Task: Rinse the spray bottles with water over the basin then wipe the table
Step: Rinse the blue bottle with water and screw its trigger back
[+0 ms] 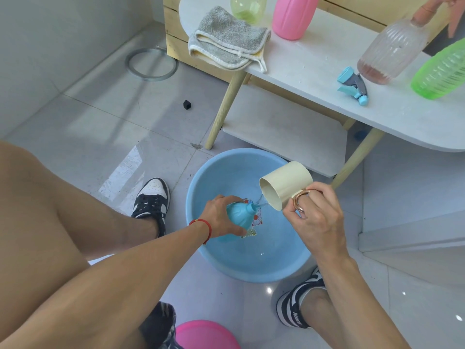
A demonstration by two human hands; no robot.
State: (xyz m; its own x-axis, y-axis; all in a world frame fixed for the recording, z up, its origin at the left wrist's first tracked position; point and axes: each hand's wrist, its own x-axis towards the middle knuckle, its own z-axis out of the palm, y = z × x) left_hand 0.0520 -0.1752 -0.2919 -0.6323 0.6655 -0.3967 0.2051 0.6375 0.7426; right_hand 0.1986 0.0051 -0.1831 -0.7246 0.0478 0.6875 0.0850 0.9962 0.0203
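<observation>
Head view looks down on a blue basin (251, 260) standing on a tiled floor (100, 127), between the person's two black-and-white shoes. The left hand (221, 215), with a red string around the wrist, has its fingers curled round a blue bottle (239, 214) and holds it over the basin, tilted so the open neck points toward the right. The right hand (314, 217) grips a cream cup (285, 183) by its gold handle, fingers curled through and around the handle, and tips the cup on its side so its mouth faces the bottle neck. A thin stream of water (261, 201) runs from the cup's rim to the bottle's neck, just beside it. The inside of the basin is wet and shows a small coloured print at the bottom.

Behind the basin stands a low white table (314, 79) with wooden legs and a lower shelf. On its top lies a folded grey cloth (226, 41) near the left end. Beside the cloth stand a pale yellow-green bottle (247, 7) and a pink bottle (293, 15). Farther right stand a clear ribbed bottle (392, 49) with a little pinkish liquid at its base and a green bottle (440, 71), close together. A blue spray head (352, 85) lies loose on the table, just beside the clear bottle. A pink round object (206, 335) shows at the bottom edge.
</observation>
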